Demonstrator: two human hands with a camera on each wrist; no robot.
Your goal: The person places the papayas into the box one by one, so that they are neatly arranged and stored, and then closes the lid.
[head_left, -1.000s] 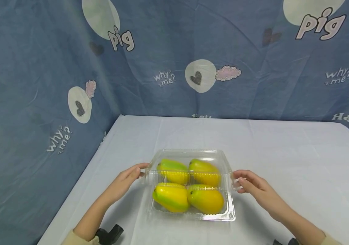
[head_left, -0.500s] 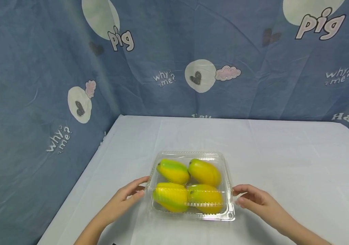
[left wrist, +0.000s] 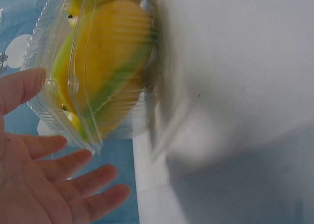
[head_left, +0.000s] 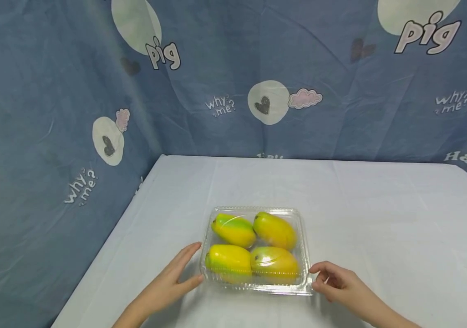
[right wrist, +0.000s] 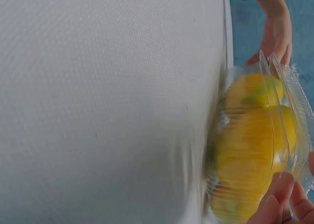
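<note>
Several yellow-green mangoes (head_left: 274,231) lie in a clear plastic clamshell box (head_left: 254,289) on the white table. Its clear lid (left wrist: 37,62) is down over them, and a narrow gap shows between the two rims in both wrist views. My left hand (head_left: 168,282) is at the box's left side, fingers extended and spread, the thumb by the lid's rim and the fingertips beside the front corner. At the right front corner my right hand (head_left: 342,284) pinches the lid's edge (right wrist: 289,158) between thumb and bent fingers. Part of the right hand is cut off in its wrist view.
A white cloth (head_left: 381,214) covers the table. Behind it and along the left hangs a blue printed curtain (head_left: 217,54). The table's near edge shows in the left wrist view, where blue fabric (left wrist: 117,199) lies beyond it.
The lid has come down from raised to lying over the mangoes. Both hands have moved toward the near side along with it, and the left fingers have spread.
</note>
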